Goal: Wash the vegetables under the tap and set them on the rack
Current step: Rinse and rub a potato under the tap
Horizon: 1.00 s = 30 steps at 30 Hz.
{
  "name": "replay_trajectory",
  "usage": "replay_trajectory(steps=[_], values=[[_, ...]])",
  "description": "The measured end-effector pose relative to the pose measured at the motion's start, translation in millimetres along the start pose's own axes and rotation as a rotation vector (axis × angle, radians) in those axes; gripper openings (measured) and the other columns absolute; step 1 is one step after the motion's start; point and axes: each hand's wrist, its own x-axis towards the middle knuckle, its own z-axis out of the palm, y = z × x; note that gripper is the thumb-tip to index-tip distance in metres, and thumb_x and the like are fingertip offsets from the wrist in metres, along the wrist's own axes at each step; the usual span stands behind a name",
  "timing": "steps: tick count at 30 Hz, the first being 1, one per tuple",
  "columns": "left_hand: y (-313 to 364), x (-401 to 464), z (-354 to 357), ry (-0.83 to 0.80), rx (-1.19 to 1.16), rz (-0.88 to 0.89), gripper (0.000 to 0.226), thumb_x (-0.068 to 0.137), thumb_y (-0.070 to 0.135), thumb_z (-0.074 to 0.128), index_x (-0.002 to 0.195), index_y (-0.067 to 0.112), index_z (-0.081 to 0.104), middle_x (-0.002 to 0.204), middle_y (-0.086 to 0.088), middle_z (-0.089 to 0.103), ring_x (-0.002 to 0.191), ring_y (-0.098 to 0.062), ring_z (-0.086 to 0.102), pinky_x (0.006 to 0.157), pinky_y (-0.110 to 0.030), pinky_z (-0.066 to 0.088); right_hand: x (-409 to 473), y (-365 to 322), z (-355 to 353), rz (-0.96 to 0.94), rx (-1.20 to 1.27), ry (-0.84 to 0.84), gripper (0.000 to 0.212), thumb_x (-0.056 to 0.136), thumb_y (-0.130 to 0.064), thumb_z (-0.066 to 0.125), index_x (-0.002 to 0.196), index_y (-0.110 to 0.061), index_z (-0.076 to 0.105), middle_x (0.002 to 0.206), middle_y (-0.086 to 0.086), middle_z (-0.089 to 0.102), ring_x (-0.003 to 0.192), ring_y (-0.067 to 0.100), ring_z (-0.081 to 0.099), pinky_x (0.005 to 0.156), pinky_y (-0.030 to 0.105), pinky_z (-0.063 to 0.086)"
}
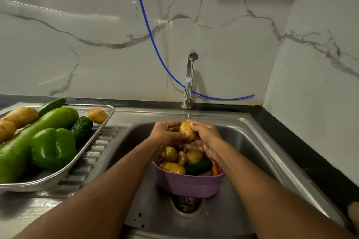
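We hold one potato [186, 131] with both hands over the sink [252, 141], directly under the thin stream from the tap [191, 75]. The left hand [165, 134] curls its fingers around the left side of the potato, and the right hand [204, 137] cups it from the right and from below, so the two hands press it between them. The potato stands nearly upright, with its long axis pointing up toward the stream and a little away from us. Just below it the purple basket [189, 186] stands in the sink, above the drain [186, 203], and it contains more potatoes, a cucumber and something orange which we cannot identify. The rack [101, 124] lies at the left side of the sink, on its ribbed draining part, and already carries potatoes, a green pepper [52, 147] and long green vegetables. We think the wet skin is slippery, so the potato may slide out of our hands and fall back into the basket among the unwashed ones. Also the rack is crowded, and a round potato placed near its edge may roll off.
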Motion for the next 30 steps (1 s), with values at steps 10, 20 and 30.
replay_trajectory(steps=[10,20,30], values=[[2.0,-1.3,9.9,-0.014,-0.009,0.025,0.044,0.078,0.008,0.083,0.120,0.018,0.074,0.110,-0.004,0.078,0.099,-0.019,0.076,0.084,-0.040,0.063,-0.7,-1.8,4.5,-0.054,0.041,0.206,0.034,0.086,-0.046,0.079,0.103,-0.018,0.068,0.099,0.010,0.073,0.086,0.024,0.074,0.048,0.023,0.054],[2.1,0.1,-2.9,-0.073,-0.199,-0.063,0.049,0.079,0.000,0.079,0.126,0.011,0.070,0.116,-0.011,0.076,0.107,-0.028,0.074,0.096,-0.048,0.058,0.3,-6.3,-12.8,0.061,0.378,-0.223,0.025,0.104,-0.004,0.051,0.120,-0.012,0.069,0.132,0.025,0.056,0.112,0.039,0.065,0.074,0.046,0.065],[-8.0,0.1,16.3,0.112,0.274,0.202,0.048,0.086,0.025,0.080,0.132,0.024,0.067,0.118,0.003,0.074,0.112,-0.013,0.068,0.097,-0.041,0.059,4.1,10.7,12.0,-0.105,0.049,0.144,0.019,0.097,-0.033,0.069,0.112,-0.021,0.069,0.099,0.011,0.073,0.088,0.028,0.075,0.068,0.037,0.065]])
